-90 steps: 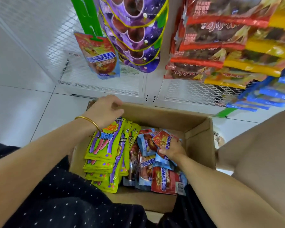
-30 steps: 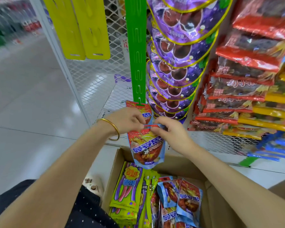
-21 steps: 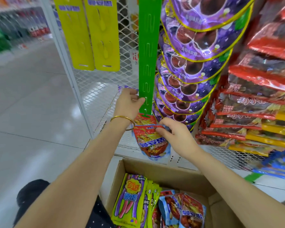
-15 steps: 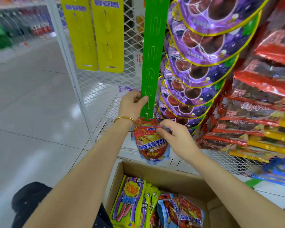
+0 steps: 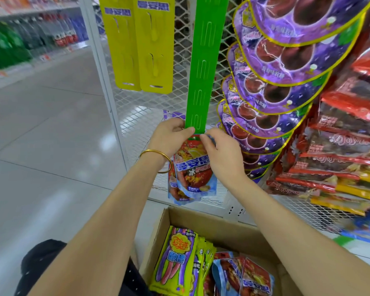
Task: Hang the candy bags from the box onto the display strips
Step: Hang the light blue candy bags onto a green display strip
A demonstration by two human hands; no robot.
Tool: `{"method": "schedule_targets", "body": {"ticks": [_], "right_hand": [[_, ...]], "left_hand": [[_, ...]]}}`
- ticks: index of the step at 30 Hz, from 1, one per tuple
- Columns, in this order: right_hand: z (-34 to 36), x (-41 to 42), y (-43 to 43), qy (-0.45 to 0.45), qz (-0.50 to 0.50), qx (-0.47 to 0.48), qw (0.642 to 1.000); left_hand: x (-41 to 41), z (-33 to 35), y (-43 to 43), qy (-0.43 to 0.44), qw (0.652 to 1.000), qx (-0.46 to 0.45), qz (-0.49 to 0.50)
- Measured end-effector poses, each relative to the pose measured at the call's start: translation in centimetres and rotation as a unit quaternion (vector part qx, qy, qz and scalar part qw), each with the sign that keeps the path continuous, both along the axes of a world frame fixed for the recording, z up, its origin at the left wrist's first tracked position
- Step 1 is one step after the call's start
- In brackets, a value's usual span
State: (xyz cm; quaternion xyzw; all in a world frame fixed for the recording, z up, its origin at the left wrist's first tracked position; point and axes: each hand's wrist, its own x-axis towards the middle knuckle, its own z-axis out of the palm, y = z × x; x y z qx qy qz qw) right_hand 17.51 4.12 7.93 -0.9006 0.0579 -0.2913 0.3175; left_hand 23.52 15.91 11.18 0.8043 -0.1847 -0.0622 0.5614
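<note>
Bag up at the strip's bottom end, being hooked on.

Near me the box (image 5: pixel 201 227) still holds yellow and red bags. A moment ago my right hand (image 5: pixel 220 154) held the red bag (image 5: pixel 193 174) lower; now it has risen, fingers pinching the bag's top edge against the green strip (image 5: pixel 203 77). My left hand (image 5: pixel 169 139) has closed on the strip's lower end, thumb across it. I can't tell if the tab has caught. A first bag hangs just behind.
</note>
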Motion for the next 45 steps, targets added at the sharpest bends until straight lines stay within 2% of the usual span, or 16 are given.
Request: {"method": "schedule_targets", "body": {"ticks": [8,18,26,29,31,33,37,41,45], "right_hand": [[-0.2,0.2,0.4,0.052,-0.042,-0.028,0.997],[-2.2,0.7,0.2,0.098,-0.017,0.052,0.994],[-4.0,-4.0,-0.2,0.118,-0.020,0.072,0.990],[-6.6,-8.4,-1.7,0.174,-0.027,0.062,0.982],[-9.5,-11.2,-3.8,0.240,-0.036,0.064,0.968],[-13.0,-13.6,-6.2,0.311,-0.047,0.069,0.947],[-20.0,-17.3,-8.8,0.461,-0.102,0.174,0.864],[-25.6,-20.1,-8.1,0.518,-0.137,0.224,0.814],[-30.0,-22.4,-7.2,0.563,-0.221,0.353,0.714]], "left_hand": [[0.0,0.1,0.3,0.013,1.000,-0.022,0.010],[-0.4,-0.6,0.6,-0.005,1.000,-0.018,0.002],[-1.4,-3.5,2.0,-0.062,0.995,0.071,0.028],[-3.3,-5.2,2.8,-0.063,0.990,0.107,0.073],[-5.2,-6.2,2.7,-0.078,0.986,0.131,0.064],[-7.3,-7.5,2.1,-0.075,0.982,0.175,0.015],[-10.8,-10.4,0.0,0.002,0.971,0.223,-0.088],[-12.0,-12.6,-1.9,0.025,0.953,0.264,-0.147],[-11.9,-13.4,-2.8,0.040,0.945,0.284,-0.157]]}}
